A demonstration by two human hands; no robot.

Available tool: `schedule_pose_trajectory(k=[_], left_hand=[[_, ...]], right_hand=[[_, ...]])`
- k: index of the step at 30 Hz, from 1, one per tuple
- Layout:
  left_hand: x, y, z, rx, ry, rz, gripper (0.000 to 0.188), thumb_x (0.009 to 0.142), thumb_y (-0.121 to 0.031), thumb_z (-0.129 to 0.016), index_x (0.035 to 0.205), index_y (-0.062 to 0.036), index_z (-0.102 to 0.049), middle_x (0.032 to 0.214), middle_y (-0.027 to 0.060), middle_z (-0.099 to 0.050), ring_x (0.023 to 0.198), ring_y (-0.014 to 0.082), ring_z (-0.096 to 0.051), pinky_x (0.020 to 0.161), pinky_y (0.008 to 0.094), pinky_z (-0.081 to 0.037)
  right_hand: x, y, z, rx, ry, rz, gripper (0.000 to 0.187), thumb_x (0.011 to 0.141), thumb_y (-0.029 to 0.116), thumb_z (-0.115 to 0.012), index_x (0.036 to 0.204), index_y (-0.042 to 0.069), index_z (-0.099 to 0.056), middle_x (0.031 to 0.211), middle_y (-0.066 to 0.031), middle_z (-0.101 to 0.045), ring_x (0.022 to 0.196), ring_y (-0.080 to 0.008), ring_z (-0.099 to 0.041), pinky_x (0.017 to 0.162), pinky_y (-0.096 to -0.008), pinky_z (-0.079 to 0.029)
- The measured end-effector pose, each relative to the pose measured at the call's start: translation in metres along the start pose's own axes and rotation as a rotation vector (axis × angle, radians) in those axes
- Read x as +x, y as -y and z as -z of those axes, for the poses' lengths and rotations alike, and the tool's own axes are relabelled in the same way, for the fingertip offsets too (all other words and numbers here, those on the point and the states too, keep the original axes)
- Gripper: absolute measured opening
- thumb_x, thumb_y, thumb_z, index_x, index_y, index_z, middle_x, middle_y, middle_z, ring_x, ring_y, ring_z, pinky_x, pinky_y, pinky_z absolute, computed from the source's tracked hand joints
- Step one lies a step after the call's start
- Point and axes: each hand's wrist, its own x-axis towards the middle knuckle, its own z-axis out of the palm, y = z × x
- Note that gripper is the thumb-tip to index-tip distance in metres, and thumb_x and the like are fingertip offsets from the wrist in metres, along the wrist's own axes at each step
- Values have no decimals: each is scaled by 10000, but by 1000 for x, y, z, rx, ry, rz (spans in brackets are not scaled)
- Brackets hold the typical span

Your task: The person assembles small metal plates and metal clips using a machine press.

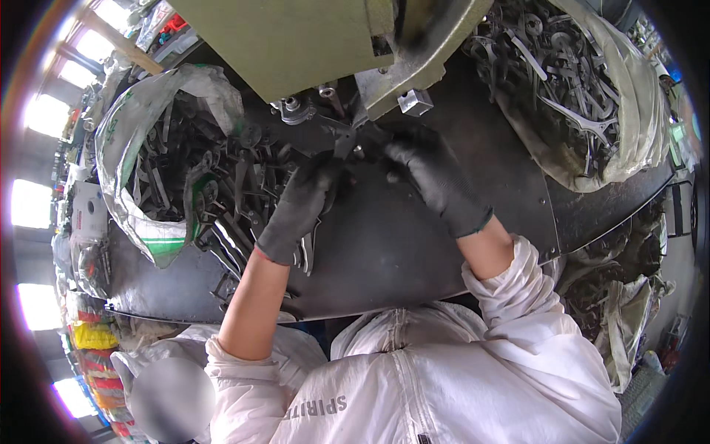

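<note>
Both my hands wear black gloves and meet below the head of an olive-green machine (296, 44). My left hand (305, 203) is closed around a dark, flat metal piece (345, 142), which juts up past its fingers towards the machine's small metal fittings (297, 111). From the other side, my right hand (433, 174) has its fingers curled in at the piece's right end. What lies under those right fingers is dark and hard to make out. Just above the right hand, a shiny square metal block (415, 103) sticks out of the machine.
Left of my hands, a white woven sack (118, 174) spills metal parts (240, 177) over the dark metal table (414, 259). A second sack (629, 111) full of similar parts stands at the far right. Another person (166, 362) is at the lower left.
</note>
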Motion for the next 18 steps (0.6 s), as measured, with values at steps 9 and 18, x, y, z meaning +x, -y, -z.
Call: schedule_pose_trajectory(k=[9,18], left_hand=[[0,4,-7,163,-69,-155,311,846,-81,-404,1126,24,-490,1068,196,-547,929,319,-551,822,343,-446],[6,-4,3,922,-58,-683,293,849,-79,-439,1108,34,-518,1045,183,-576,970,302,-556,854,336,-448]], right_hand=[[-1,-3,-15,-33,47,71,330,781,14,-564,1083,-84,-473,832,-104,-589,634,-125,-604,496,-218,-445],[10,-10,-15,-66,45,95,335,771,1,-553,1091,-79,-498,757,-74,-594,555,-87,-521,482,-213,-402]])
